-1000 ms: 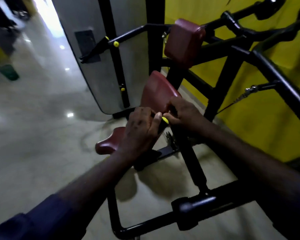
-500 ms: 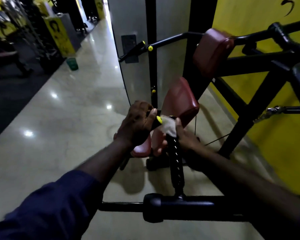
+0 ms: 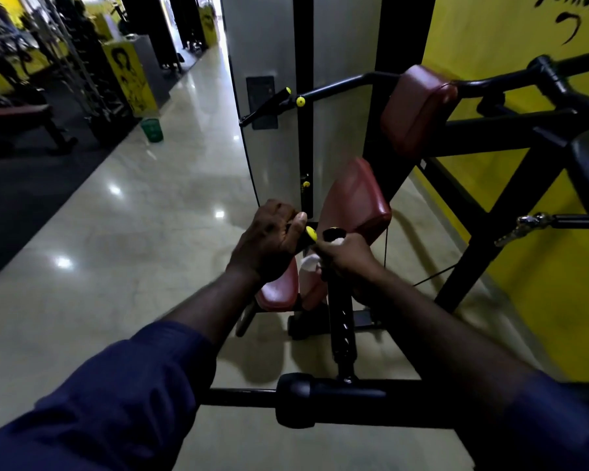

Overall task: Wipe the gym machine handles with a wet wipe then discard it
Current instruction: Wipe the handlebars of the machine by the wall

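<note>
Right, big black tubular machine frame, with glossy maroon pads, rounded and smooth. Down the polished floor sits a green bin, contents too far off to tell. Left hand curls tight round the black handle beside its yellow end cap. Right hand clamps the crumpled white wet wipe around the upright bar.

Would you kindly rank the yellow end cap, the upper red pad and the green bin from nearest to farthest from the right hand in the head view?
1. yellow end cap, just left of the right hand.
2. upper red pad, above and right, on the machine frame.
3. green bin, far left, down the aisle floor.
</note>
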Available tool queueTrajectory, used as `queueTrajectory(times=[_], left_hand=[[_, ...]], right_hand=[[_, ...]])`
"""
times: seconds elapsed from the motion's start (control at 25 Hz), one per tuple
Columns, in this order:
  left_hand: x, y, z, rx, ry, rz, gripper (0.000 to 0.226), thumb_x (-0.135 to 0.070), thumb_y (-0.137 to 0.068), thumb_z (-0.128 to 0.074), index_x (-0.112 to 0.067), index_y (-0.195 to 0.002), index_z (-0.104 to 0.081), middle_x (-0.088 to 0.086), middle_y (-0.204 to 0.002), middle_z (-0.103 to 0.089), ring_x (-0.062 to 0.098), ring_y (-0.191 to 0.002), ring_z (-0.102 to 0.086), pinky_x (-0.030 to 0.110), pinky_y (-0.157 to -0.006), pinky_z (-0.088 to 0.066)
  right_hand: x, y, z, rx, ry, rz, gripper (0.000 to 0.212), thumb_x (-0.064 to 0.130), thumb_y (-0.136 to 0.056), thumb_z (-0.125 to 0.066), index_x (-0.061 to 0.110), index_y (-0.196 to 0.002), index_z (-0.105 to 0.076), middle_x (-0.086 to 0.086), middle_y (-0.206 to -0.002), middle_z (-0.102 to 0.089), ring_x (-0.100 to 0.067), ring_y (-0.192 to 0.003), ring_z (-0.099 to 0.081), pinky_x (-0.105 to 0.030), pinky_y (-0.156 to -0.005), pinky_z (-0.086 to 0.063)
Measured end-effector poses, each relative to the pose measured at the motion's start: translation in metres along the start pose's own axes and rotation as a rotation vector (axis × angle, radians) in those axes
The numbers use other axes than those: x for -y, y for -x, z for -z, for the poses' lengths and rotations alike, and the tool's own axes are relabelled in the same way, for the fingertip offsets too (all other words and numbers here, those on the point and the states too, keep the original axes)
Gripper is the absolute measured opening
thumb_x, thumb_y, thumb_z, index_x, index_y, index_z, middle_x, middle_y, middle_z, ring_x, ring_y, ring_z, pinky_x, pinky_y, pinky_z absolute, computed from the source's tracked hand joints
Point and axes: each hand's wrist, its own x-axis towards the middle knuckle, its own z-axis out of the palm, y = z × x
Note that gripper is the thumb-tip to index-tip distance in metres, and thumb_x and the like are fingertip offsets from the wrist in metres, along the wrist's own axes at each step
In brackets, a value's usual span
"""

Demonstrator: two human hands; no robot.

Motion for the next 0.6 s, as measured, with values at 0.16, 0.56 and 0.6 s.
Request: queueTrajectory(times=[0.16, 0.56, 0.6], left_hand=[[0.0, -0.001, -0.001, 0.003, -0.024, 0.013, 0.047, -0.048, -0.104, -0.032, -0.012, -0.097, -0.062, 0.007, -0.101, -0.054, 0.027, -0.099, -0.055, 0.041, -0.085, -0.048], [0.001, 0.002, -0.001, 0.008, 0.054, 0.023, 0.048, -0.042, -0.108, -0.03, -0.012, -0.088, -0.061, 0.004, -0.084, -0.055, 0.029, -0.091, -0.053, 0.049, -0.08, -0.049], [0.003, 0.001, 0.0, 0.027, 0.11, 0.037, 0.048, -0.044, -0.108, -0.031, -0.012, -0.088, -0.061, 0.003, -0.084, -0.053, 0.032, -0.091, -0.054, 0.05, -0.081, -0.049]], right_hand=[[-0.057, 0.06, 0.007, 0.172, 0.222, -0.074, 0.028, 0.019, -0.089, -0.077, -0.005, -0.097, -0.064, -0.01, -0.071, -0.076, -0.018, -0.058, -0.073, -0.033, -0.056, -0.061], [-0.014, -0.051, 0.004, -0.112, 0.297, 0.118, 0.063, 0.03, -0.073, -0.087, 0.007, -0.122, -0.055, -0.011, -0.109, -0.067, -0.028, -0.094, -0.072, -0.047, -0.083, -0.062], [-0.007, -0.054, 0.004, -0.122, 0.379, 0.192, 0.053, 0.028, -0.079, -0.084, 0.009, -0.121, -0.057, -0.011, -0.111, -0.064, -0.026, -0.096, -0.069, -0.041, -0.083, -0.059]])
